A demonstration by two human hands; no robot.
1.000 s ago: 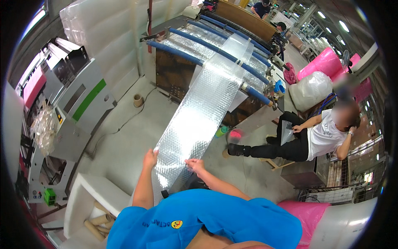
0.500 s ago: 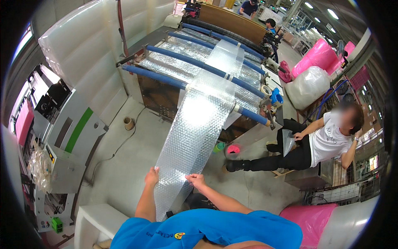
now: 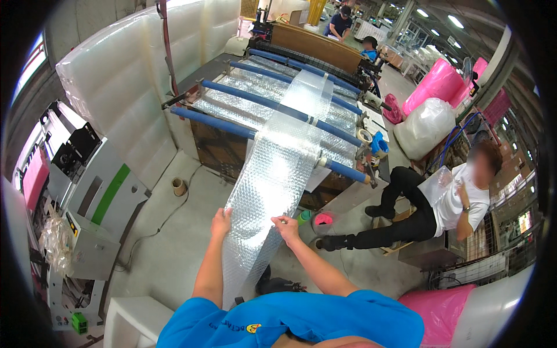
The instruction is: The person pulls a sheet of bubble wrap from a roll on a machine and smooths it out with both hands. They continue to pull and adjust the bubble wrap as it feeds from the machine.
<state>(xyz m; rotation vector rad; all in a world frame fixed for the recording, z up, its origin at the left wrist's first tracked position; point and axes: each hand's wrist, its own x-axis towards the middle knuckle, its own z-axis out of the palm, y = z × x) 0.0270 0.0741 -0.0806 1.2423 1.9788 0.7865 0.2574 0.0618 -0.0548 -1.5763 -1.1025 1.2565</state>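
Note:
A long strip of clear bubble wrap (image 3: 270, 180) runs over the blue rollers of a machine and hangs down toward me. My left hand (image 3: 221, 223) pinches its left edge. On the opposite edge, my right hand (image 3: 285, 228) holds the film between thumb and fingers. Between my hands the sheet is stretched flat and shiny, and its lower end drops in front of my blue shirt. The nearest blue roller (image 3: 214, 123) lies under the strip, well ahead of both hands.
At the right sits a person in a white shirt (image 3: 469, 188) with a piece of clear film. Pink rolls (image 3: 432, 87) and a wrapped white roll (image 3: 426, 127) stand behind. A grey machine with a green stripe (image 3: 110, 193) is at left; a cardboard core (image 3: 178, 186) rests on the floor.
Both my hands have moved farther up the bubble wrap toward the machine, the right one slightly rightward. The seated person has raised the film piece toward the chest.

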